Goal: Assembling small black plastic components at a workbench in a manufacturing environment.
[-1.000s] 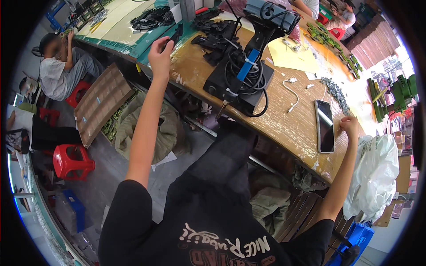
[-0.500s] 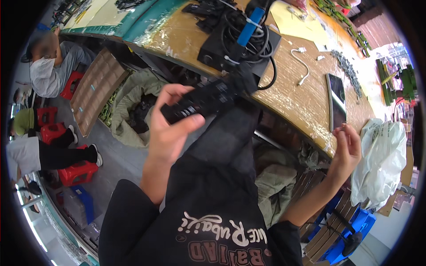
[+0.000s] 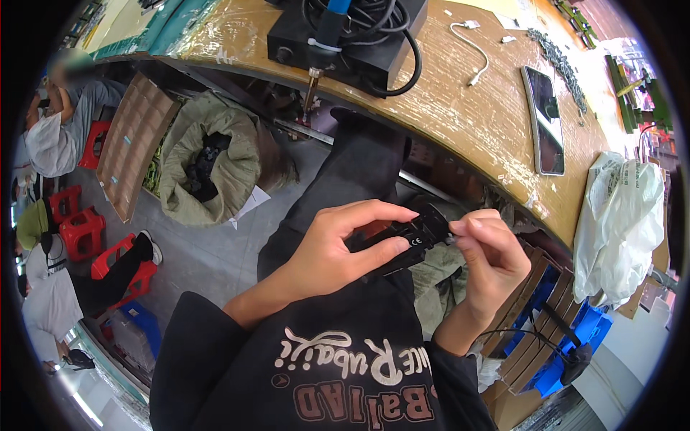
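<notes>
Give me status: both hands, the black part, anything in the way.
Left hand gripping black part, away from table. Right hand pinched at the part's end; any held piece too small to tell. Phone on table, out of the way.

Workbench (image 3: pixel 503 136): we see it brightly lit, with white glare flecking its shiny top and front edge.
Smartphone (image 3: pixel 544 122): we catch pale reflections on its upper screen.
Black trousers (image 3: pixel 352 154): we lose most fabric detail in shadow near the workbench.
Left hand (image 3: pixel 330 248) and right hand (image 3: pixel 496 258): we get both well lit and fairly sharp.
Co-worker's head (image 3: pixel 70 67): we see only a blur.
Fisheye edges: we have bowed straight lines, a black surround and washed-out white at upper right.
</notes>
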A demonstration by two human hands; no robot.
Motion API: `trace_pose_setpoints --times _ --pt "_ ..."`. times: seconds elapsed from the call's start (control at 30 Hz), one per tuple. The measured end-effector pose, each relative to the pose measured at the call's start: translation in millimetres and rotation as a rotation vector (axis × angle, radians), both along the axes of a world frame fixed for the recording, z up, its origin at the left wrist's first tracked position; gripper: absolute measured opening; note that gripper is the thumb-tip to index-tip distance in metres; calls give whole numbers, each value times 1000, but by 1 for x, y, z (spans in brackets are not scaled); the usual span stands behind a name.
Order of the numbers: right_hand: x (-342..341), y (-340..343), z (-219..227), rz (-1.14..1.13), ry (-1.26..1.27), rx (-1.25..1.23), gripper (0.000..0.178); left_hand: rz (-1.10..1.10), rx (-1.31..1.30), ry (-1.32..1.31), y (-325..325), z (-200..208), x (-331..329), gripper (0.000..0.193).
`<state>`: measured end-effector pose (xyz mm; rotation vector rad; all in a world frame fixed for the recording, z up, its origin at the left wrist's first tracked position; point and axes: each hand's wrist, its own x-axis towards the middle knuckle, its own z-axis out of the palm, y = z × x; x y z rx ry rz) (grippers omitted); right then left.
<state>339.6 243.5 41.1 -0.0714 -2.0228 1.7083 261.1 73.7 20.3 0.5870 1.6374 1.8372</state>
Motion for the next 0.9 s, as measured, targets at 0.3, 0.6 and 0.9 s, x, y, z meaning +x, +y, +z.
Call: trace_pose_setpoints --times 0.3,0.6,0.9 --pt "-3 -7 -1 -98 -101 126 38 -13 -227 440 6 14 -2 26" --pt "-7 -11 -12 -97 -25 314 39 -33 -267 551 5 11 -2 26" --pt "-9 -14 -19 -139 6 418 35 -15 -286 643 7 6 -1 27"
